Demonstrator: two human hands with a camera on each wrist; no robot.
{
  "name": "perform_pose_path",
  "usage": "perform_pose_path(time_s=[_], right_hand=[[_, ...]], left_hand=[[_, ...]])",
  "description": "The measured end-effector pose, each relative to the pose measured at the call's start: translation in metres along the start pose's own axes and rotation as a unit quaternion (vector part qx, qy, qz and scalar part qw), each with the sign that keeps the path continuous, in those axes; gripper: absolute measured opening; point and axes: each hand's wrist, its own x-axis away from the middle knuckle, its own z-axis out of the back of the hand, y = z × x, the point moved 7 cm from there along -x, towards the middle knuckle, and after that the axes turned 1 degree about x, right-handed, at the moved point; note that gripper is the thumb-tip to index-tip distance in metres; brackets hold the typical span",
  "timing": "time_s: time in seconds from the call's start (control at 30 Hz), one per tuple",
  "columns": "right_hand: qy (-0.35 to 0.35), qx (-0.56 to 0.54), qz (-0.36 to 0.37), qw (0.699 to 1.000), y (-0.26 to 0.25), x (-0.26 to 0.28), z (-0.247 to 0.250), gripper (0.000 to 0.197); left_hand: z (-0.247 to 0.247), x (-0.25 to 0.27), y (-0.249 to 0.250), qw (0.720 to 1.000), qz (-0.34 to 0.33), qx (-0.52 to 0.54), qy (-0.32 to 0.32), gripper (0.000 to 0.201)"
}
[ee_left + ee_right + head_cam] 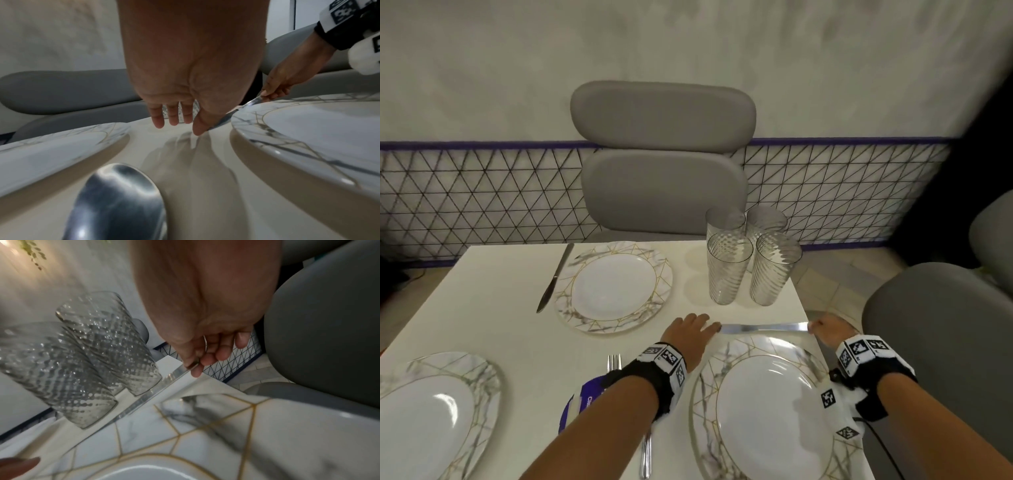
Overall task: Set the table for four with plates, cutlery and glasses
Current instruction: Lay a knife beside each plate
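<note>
A silver knife (763,328) lies crosswise on the white table just beyond the near right plate (705,394). My right hand (815,329) pinches its end at the table's right edge; in the right wrist view the right hand (195,365) holds the knife (156,392) between thumb and fingers. My left hand (700,325) has straight fingers, and its tip touches the knife's other end. In the left wrist view the left hand (179,121) hovers low over the table with its thumb on the knife (226,118).
Several ribbed glasses (753,263) stand close behind the knife. A far plate (616,322) has another knife (554,277) on its left; a third plate (482,370) lies near left. A fork (614,361), spoon (117,203) and blue packet (582,401) lie under my left forearm. Grey chairs (664,154) surround the table.
</note>
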Motion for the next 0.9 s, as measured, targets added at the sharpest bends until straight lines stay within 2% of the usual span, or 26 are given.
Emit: perform_pose_path(time_s=[0.1, 0.2, 0.27, 0.37, 0.57, 0.7, 0.9], right_hand=[[0.013, 0.008, -0.006, 1.000, 0.006, -0.009, -0.005, 0.022], [0.028, -0.073, 0.008, 0.997, 0.010, -0.014, -0.011, 0.016], [0.042, -0.090, 0.034, 0.994, 0.013, -0.016, -0.009, 0.028], [0.043, -0.097, 0.069, 0.992, 0.022, -0.016, -0.010, 0.032], [0.026, -0.033, 0.105, 0.994, 0.029, 0.007, -0.014, 0.044], [0.048, 0.038, 0.087, 0.994, 0.023, 0.023, -0.010, 0.049], [0.063, 0.068, 0.082, 0.992, 0.018, 0.032, -0.005, 0.052]], left_hand=[[-0.006, -0.008, 0.004, 0.999, -0.010, -0.024, -0.018, 0.064], [-0.007, -0.009, 0.005, 0.999, -0.010, -0.030, -0.009, 0.060], [-0.005, -0.008, 0.004, 1.000, -0.007, -0.023, 0.007, 0.060], [-0.007, -0.006, 0.004, 1.000, -0.012, -0.016, 0.024, 0.064], [-0.013, -0.005, 0.004, 0.999, -0.017, -0.024, 0.023, 0.063], [-0.012, -0.005, 0.004, 0.999, -0.020, -0.031, 0.026, 0.060], [-0.013, -0.005, 0.005, 0.999, -0.018, -0.033, 0.028, 0.059]])
